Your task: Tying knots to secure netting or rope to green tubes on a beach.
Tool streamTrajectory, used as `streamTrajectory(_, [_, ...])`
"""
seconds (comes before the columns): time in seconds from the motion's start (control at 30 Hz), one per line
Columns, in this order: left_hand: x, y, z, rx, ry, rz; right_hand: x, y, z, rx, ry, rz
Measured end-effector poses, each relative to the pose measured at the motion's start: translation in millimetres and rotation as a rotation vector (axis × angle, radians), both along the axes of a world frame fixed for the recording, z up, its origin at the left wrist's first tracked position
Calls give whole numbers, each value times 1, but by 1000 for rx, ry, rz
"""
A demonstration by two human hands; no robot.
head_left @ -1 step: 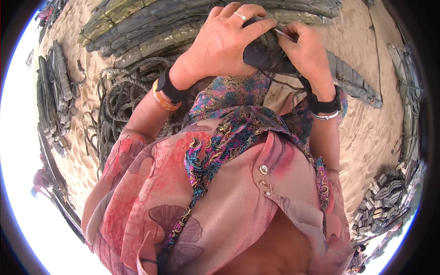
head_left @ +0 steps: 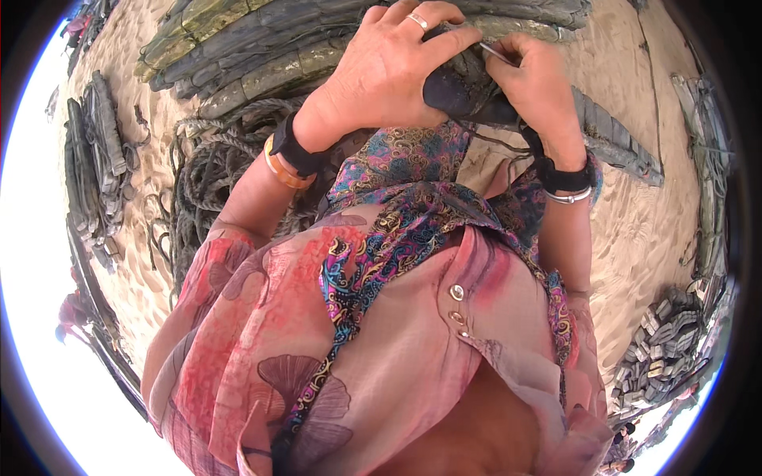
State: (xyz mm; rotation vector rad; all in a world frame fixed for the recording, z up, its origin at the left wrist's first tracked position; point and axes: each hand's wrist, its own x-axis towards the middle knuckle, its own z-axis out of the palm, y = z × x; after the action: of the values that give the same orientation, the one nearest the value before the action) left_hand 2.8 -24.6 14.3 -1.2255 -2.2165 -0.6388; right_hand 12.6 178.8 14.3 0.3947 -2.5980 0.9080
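Note:
With a ring on one finger, my left hand [head_left: 394, 71] is closed over the top of a long, dark, segmented bundle [head_left: 448, 93], its thumb against the near side. A thin metal needle-like tool [head_left: 496, 54] is pinched in my right hand [head_left: 536, 89], close to the left fingertips. Where the tool's far tip meets the bundle, I cannot tell. Past my right wrist the bundle [head_left: 619, 141] runs on, tapering toward the right. A dark cord [head_left: 500, 148] hangs slack beneath the hands.
Several long dark bundles [head_left: 270, 55] lie side by side beyond my hands. Coiled rope [head_left: 210, 170] is heaped on the sand [head_left: 131, 274] at the left. More bundles [head_left: 99, 147] lie farther left. At the lower right is a pile of segmented pieces [head_left: 663, 341].
My right hand and the tool have shifted slightly up and to the right. The left hand has moved very little, still on the bundle.

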Motion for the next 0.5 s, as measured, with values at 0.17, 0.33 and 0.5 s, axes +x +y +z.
streamTrajectory(0.17, [-11, 28, 6, 233, 350, 157, 3, 5, 16, -206, -133, 59])
streamTrajectory(0.33, [-5, -4, -15, 3, 24, -47, -10, 20, 13, 51, -175, 13])
streamTrajectory(0.5, [0, -5, -21, -42, -20, -6, -13, 12, -7, 180, -172, 90])
